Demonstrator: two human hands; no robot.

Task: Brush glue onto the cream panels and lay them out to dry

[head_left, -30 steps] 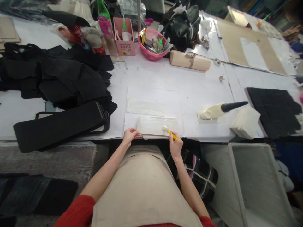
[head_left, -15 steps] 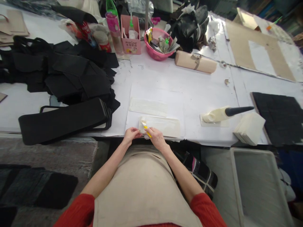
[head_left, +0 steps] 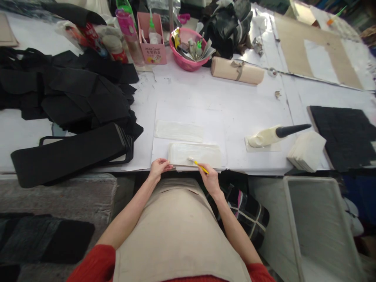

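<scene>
Right hand [head_left: 210,179] clamped on yellow-handled brush [head_left: 195,162] partly covered by fingers, pale rectangular strip [head_left: 205,152] beneath, near front edge of white tabletop [head_left: 249,103], left hand [head_left: 158,169] at strip's corner, grip unclear, tabletop stretching toward pink basin [head_left: 188,64].

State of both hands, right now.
Left hand: fingers at the nearer white strip's left end; whether gripping, cannot be told.
Right hand: closed, holding the yellow-handled brush.

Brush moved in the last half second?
Yes: the brush went right, from near the left end of the front strip to about its middle.
</scene>
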